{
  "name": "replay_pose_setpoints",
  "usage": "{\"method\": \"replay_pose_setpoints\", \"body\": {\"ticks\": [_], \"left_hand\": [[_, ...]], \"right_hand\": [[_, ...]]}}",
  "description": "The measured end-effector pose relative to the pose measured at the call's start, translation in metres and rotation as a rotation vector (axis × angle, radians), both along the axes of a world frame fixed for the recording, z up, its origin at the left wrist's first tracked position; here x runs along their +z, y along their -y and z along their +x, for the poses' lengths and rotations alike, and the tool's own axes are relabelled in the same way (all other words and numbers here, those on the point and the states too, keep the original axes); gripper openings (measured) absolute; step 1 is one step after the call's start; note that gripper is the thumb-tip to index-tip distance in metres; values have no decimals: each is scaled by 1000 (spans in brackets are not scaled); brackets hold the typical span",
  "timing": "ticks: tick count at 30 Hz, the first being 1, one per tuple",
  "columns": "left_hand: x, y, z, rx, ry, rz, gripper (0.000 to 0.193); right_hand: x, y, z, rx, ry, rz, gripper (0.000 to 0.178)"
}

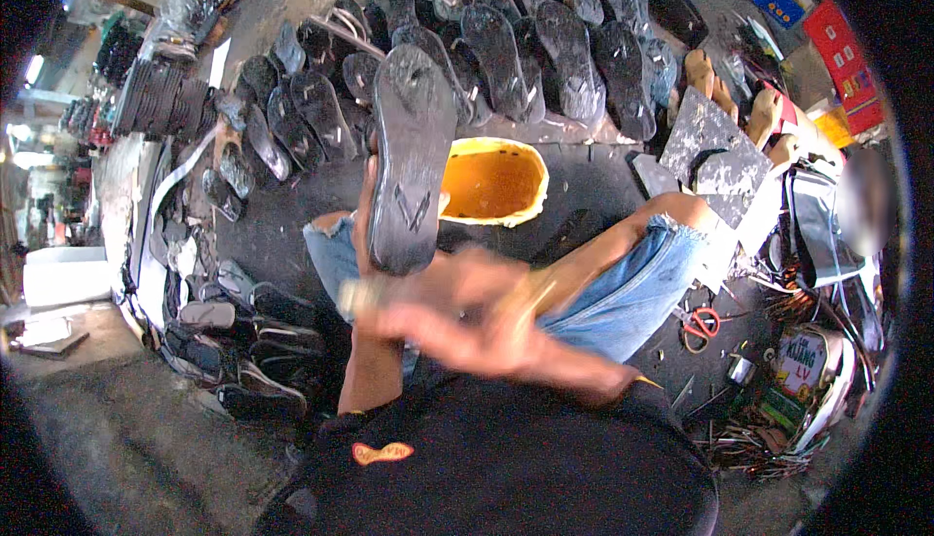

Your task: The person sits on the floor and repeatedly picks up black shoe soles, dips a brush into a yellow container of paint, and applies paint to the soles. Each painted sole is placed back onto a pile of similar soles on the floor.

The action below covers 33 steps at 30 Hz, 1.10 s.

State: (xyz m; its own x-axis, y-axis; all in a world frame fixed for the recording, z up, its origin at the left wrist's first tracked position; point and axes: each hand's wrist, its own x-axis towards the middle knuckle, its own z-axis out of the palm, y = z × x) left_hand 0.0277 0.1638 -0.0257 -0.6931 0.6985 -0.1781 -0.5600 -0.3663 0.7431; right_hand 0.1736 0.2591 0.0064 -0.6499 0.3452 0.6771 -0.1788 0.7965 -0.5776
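Observation:
My left hand (364, 220) grips a black shoe sole (413, 161) from behind and holds it upright. Its fingers show along the sole's left edge, and a fingertip shows at the right edge. A V-shaped mark and wet-looking streaks lie on the sole's face. Just below the sole, my right hand (457, 307) crosses in front of my left wrist. Motion smears its fingers, so whether it holds anything is unclear. Right behind the sole stands a yellow tub (533, 207) with an amber inside, its rim crusted pale.
Rows of black soles (569, 64) lie beyond the tub. Stacked sandals (277, 346) are at the left. On the right are wooden shoe lasts (764, 118), a spattered grey board (715, 152), red-handled scissors (700, 327) and a tin (803, 366) beside a heap of thin strips.

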Motion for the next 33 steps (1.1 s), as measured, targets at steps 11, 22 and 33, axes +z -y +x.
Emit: {"method": "replay_pose_setpoints", "body": {"ticks": [11,22,33], "left_hand": [[-7,-15,12,77,177,185,50],[-21,-17,-2,48,28,116,39],[81,-24,-53,99,-257,19,55]], "right_hand": [[4,-16,6,30,-20,-277,31],[11,5,12,302,48,-151,24],[15,-162,-34,-455,-96,-505,21]]}}
